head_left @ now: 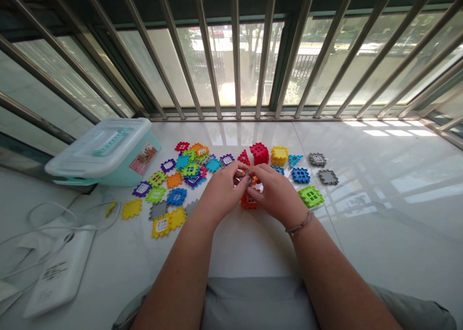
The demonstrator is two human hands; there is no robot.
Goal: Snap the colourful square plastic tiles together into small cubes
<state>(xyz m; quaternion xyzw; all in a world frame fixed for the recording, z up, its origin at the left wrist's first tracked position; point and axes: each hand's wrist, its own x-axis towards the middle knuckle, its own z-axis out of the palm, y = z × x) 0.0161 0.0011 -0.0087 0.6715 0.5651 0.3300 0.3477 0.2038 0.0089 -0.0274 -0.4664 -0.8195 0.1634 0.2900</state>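
Observation:
Both my hands meet over a white marble sill (379, 185). My left hand (221, 189) and my right hand (277, 192) are closed together on a small orange block assembly (249, 202) with a grey piece at its top. A scatter of flat, coloured interlocking tiles (173, 178) lies to the left of my hands. Behind them stand a red cube (259, 152) and a yellow cube (279, 155). A green tile piece (311, 196) lies just right of my right wrist, which wears a thin bracelet.
A pale teal lidded storage box (104, 151) stands at the left. A white power bank (61, 272) with cables lies at the near left. Grey tiles (327, 176) and a blue tile (300, 175) lie right. Metal window bars (235, 55) close the far side.

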